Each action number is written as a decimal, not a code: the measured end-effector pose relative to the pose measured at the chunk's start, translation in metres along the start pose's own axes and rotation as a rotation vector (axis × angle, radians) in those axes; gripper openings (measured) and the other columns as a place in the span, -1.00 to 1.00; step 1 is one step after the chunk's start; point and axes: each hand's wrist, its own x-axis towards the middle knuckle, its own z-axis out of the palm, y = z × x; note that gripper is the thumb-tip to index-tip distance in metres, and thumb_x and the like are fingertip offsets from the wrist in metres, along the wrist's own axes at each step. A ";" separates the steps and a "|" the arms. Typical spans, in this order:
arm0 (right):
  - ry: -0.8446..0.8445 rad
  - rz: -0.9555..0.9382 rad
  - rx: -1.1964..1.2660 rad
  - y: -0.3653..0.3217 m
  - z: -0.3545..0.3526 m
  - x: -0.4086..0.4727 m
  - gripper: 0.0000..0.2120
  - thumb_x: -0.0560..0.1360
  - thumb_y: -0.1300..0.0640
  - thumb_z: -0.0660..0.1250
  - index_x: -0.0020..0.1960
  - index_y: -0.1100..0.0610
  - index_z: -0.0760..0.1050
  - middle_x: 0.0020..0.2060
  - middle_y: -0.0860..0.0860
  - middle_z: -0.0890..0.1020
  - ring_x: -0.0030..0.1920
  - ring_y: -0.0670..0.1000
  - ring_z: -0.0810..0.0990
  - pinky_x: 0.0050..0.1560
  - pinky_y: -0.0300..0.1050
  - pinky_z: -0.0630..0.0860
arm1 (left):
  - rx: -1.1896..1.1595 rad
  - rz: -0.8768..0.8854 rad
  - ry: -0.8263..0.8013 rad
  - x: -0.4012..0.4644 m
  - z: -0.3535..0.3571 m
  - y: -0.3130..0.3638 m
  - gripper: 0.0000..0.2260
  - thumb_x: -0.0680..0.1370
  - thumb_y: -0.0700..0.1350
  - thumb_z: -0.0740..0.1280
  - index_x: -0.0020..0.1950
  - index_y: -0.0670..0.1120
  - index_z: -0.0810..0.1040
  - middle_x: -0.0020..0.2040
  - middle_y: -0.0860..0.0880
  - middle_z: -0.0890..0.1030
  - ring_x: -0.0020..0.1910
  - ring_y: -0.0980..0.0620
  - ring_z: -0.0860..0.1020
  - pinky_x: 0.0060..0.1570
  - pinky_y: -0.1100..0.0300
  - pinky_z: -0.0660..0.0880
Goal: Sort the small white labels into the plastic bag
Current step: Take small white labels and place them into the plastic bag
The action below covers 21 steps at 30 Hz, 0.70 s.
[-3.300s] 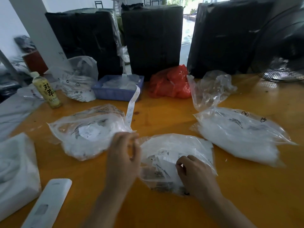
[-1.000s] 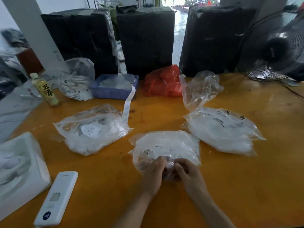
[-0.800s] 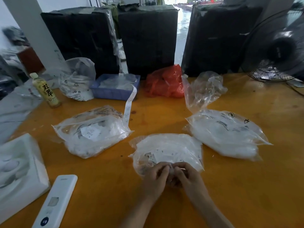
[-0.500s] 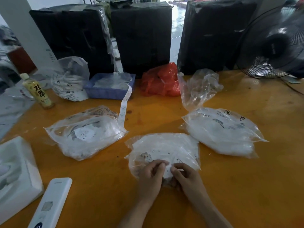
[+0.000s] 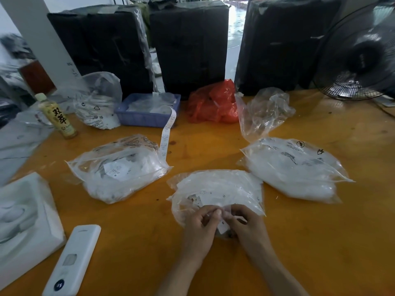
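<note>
Orange wood table (image 5: pixel 320 242) carries everything, backed by three black-wrapped bales (image 5: pixel 188 43) and a fan (image 5: pixel 361 54) at the right. Two stuffed clear bags lie on either side, the left bag (image 5: pixel 119 169) and the right bag (image 5: pixel 292 167), both already packed with white pieces, which suggests much of the sorting is done. Between them sits the plastic bag (image 5: pixel 218 189), partly filled, its near end at the person's fingers. A blue tray (image 5: pixel 147 116) behind still holds white material, with a printed label strip (image 5: pixel 167 135) trailing out of it, so work appears to remain. Left hand (image 5: pixel 201 229) and right hand (image 5: pixel 245 225) meet at the bag's near edge, fingers curled, pinching a small white label (image 5: pixel 223 226) between them; it lies at the bag's mouth, and I cannot tell whether it is inside the film. That label reads "S". The bottle (image 5: pixel 57 118) shows "双萃". The right bag bears warning symbols, too small to read.
</note>
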 end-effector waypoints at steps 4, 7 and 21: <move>-0.008 0.052 -0.055 0.002 0.002 -0.002 -0.79 0.54 0.04 0.44 0.16 -0.03 0.55 -0.11 0.01 0.69 -0.23 -0.01 0.71 -0.29 -0.24 0.58 | -0.010 -0.028 0.029 -0.002 0.001 0.004 -0.86 0.66 0.14 0.36 0.02 0.42 0.65 -0.02 0.41 0.67 0.05 0.41 0.59 -0.16 0.40 0.61; -0.057 0.064 -0.147 0.004 0.001 -0.002 -0.76 0.59 0.11 0.39 0.24 -0.04 0.51 -0.11 0.01 0.68 -0.21 0.01 0.71 -0.26 -0.20 0.59 | -0.040 -0.058 0.026 -0.002 0.002 0.006 -0.88 0.66 0.14 0.36 0.05 0.38 0.67 -0.03 0.40 0.66 0.02 0.40 0.60 -0.19 0.43 0.58; 0.185 -0.145 -0.180 -0.021 -0.027 -0.006 -0.92 0.57 0.06 0.40 -0.06 0.05 0.58 -0.28 -0.05 0.68 -0.29 -0.06 0.67 -0.30 -0.22 0.57 | -0.294 -0.217 0.043 0.005 0.000 0.005 -0.92 0.59 -0.14 0.51 0.05 -0.01 0.66 -0.09 0.01 0.75 -0.11 -0.01 0.75 -0.18 0.18 0.67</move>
